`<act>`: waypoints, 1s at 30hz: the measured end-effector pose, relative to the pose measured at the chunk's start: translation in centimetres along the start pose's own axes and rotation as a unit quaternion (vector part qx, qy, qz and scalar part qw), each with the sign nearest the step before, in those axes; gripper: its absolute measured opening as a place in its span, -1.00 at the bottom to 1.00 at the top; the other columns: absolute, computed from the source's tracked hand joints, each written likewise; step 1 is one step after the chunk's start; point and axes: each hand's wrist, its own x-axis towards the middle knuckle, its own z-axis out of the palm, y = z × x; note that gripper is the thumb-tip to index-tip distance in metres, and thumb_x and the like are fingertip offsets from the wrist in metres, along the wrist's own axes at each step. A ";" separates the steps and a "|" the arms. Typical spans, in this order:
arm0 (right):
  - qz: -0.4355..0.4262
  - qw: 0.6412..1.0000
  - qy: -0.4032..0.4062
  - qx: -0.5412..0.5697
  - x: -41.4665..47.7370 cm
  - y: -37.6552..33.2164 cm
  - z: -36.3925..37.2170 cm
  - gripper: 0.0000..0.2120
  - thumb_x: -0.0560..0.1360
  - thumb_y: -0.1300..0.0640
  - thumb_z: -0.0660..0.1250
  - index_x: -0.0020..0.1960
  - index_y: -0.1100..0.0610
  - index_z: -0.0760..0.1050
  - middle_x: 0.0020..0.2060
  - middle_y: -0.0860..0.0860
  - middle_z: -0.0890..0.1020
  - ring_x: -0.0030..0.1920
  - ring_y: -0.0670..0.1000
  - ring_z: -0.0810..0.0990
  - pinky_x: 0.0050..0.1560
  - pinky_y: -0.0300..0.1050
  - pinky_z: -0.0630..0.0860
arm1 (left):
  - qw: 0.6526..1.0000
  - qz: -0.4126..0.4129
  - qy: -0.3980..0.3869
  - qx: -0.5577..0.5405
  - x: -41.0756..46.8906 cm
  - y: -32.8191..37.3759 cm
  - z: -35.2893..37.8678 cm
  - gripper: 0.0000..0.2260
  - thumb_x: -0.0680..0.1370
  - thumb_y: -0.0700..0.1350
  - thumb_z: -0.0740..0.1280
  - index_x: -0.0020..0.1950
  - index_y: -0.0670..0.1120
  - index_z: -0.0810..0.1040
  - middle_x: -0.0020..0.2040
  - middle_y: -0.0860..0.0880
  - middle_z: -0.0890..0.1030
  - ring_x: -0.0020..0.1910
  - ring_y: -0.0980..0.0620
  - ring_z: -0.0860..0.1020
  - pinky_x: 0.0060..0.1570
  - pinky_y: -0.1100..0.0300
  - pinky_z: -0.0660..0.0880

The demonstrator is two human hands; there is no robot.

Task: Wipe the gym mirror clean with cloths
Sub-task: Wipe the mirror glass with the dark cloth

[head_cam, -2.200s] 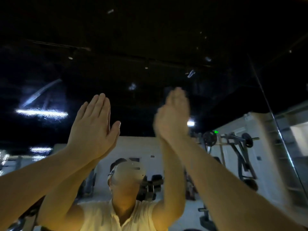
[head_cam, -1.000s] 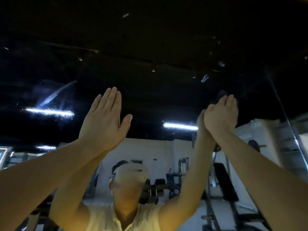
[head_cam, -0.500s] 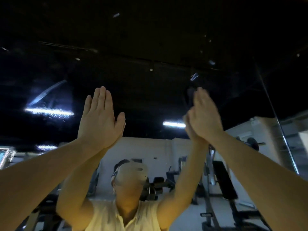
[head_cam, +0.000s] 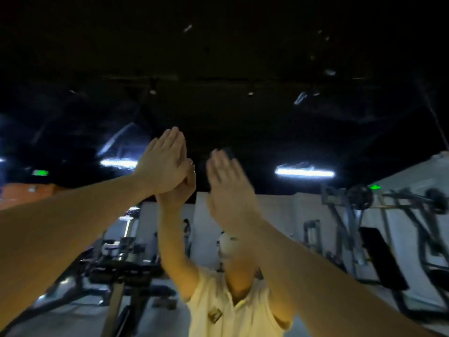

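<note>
Mirror fills the view, its upper half dark with reflected ceiling. Left hand at mid-mirror, fingers straight and together, palm flat on the glass, meeting its own reflection. Right hand just beside it on the mirror, blurred, fingers straight and slightly spread, palm toward the glass. A dark patch shows past its fingertips — cloth or not, cannot tell. Neither hand plainly grips anything; what lies under the palms is hidden. Low in the mirror: reflected person in a pale shirt, arms raised. Mid-mirror at right: a strip light and a weight rack below it — both reflections.
</note>
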 end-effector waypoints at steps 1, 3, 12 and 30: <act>-0.071 0.997 -0.013 0.018 -1.4 -1.6 0.3 -0.31 0.64 -0.04 0.10 0.66 0.23 -0.02 0.65 0.21 -0.03 0.65 0.19 -0.11 0.61 0.13 -0.25 | 1.000 0.006 -0.015 0.009 -0.4 -0.2 -0.6 -0.30 0.65 0.18 -0.07 0.68 -0.20 0.00 0.70 -0.19 -0.01 0.68 -0.15 -0.01 0.62 -0.10 0.03; -0.207 0.978 -0.039 0.016 -4.4 -3.4 0.8 -0.32 0.62 -0.05 0.09 0.65 0.22 0.07 0.65 0.19 0.06 0.65 0.16 -0.03 0.63 0.12 -0.20 | 0.999 0.021 -0.021 0.026 -2.5 -0.3 -1.4 -0.24 0.54 0.14 -0.15 0.65 -0.26 0.14 0.66 -0.25 0.14 0.64 -0.23 0.14 0.58 -0.13 0.13; 0.140 0.990 0.012 0.018 3.7 2.1 -1.3 -0.34 0.62 -0.02 0.08 0.65 0.21 0.07 0.65 0.18 0.05 0.65 0.15 0.00 0.63 0.10 -0.04 | 0.996 0.067 0.010 0.054 -15.5 -6.8 -1.5 -0.41 0.54 0.09 0.27 0.50 -0.19 0.48 0.49 -0.19 0.48 0.47 -0.18 0.47 0.43 -0.09 0.32; 0.108 0.993 0.036 -0.014 8.8 -8.1 -0.1 -0.35 0.61 0.06 0.24 0.63 0.23 0.15 0.63 0.19 0.12 0.63 0.16 0.09 0.63 0.15 0.04 | 0.998 0.044 0.041 0.019 -12.7 -20.7 0.9 -0.25 0.57 0.23 0.06 0.61 -0.24 0.26 0.61 -0.22 0.28 0.59 -0.18 0.26 0.54 -0.19 0.28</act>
